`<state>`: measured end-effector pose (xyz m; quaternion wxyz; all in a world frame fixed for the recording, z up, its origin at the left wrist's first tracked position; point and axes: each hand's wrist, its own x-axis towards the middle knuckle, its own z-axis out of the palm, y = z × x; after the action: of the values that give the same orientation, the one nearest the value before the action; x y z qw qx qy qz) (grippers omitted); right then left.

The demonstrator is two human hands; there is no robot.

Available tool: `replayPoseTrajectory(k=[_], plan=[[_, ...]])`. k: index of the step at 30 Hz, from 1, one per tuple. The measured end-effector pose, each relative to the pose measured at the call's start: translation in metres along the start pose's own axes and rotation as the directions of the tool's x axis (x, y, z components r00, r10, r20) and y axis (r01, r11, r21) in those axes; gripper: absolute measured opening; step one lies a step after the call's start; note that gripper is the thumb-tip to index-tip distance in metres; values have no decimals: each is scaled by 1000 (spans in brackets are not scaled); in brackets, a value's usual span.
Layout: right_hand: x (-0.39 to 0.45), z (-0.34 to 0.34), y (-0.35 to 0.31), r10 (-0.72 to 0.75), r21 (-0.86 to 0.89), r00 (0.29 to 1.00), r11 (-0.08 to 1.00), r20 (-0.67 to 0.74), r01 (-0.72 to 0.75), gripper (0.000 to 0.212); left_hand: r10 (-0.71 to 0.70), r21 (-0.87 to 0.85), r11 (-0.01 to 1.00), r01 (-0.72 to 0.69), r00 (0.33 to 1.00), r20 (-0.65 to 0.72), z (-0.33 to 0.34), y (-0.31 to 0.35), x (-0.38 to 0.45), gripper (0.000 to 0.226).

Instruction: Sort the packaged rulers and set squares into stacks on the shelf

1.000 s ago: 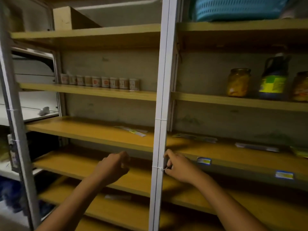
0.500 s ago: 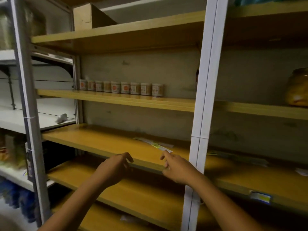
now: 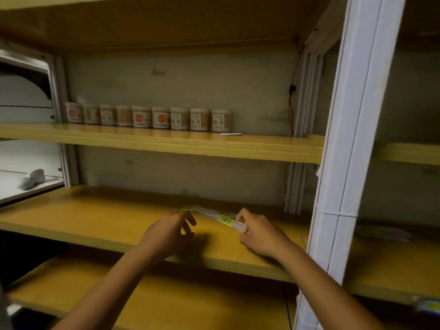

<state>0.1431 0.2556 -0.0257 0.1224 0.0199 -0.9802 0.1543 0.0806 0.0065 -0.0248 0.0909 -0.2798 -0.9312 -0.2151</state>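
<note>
Presently on the middle shelf: packaged rulers, a thin overlapping few in clear sleeves with yellow-green labels, lying flat near the back of the board, left of the white upright post. Right hand: fingers curled, thumb and fingertips pinching the near end of the packets. Left hand: fingers bent, tips at the far-left end of the same packets; whether they actually grip or only touch is blurred and cannot be told. Upper shelf: a row of small labelled jars against the wall, with a white slip just beside the last jar. Further packets, dim, lie on the board right of the post. No set square can be made out. Stage, as judged: gathering the first pieces; no stack formed yet. Risks, as judged: the slick sleeves may slide apart or fan out if lifted by one end only; a thin packet could slip off the front edge; dim light may cause ruler and set square packets to be mixed.
</note>
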Motion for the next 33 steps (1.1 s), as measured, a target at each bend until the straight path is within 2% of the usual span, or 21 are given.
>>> replayPoseTrajectory(k=[6, 10, 13, 18, 21, 23, 25, 28, 31, 33], plan=[[53, 9, 15, 214, 71, 973, 976, -83, -208, 32, 69, -15, 997, -69, 997, 17, 2, -53, 61, 32], [69, 18, 29, 258, 29, 959, 966, -115, -256, 31, 97, -75, 993, -95, 995, 23, 10, -73, 84, 27], [78, 21, 36, 271, 10, 960, 963, -73, -271, 37, 117, -85, 990, -114, 993, 27, 15, -80, 98, 26], [88, 21, 41, 335, 91, 942, 939, -7, -333, 34, 142, -85, 986, -140, 990, 14, 18, -90, 108, 23], [93, 19, 44, 367, 50, 930, 929, 27, -368, 36, 145, -101, 985, -142, 989, 21, 17, -95, 112, 28], [93, 20, 48, 384, 83, 923, 919, 31, -385, 38, 159, -121, 981, -154, 987, 31, 18, -99, 118, 34], [92, 25, 50, 393, 171, 919, 906, -4, -387, 39, 173, -125, 978, -167, 984, 38, 21, -101, 123, 30], [92, 33, 48, 383, 271, 919, 898, -95, -346, 29, 207, -137, 970, -201, 978, 26, 28, -98, 133, 23], [95, 33, 50, 356, 238, 915, 921, -188, -310, 20, 258, -154, 956, -250, 966, 32, 35, -93, 145, 20], [95, 31, 49, 366, 244, 899, 919, -241, -309, 16, 281, -133, 953, -274, 959, 39, 40, -89, 154, 26]])
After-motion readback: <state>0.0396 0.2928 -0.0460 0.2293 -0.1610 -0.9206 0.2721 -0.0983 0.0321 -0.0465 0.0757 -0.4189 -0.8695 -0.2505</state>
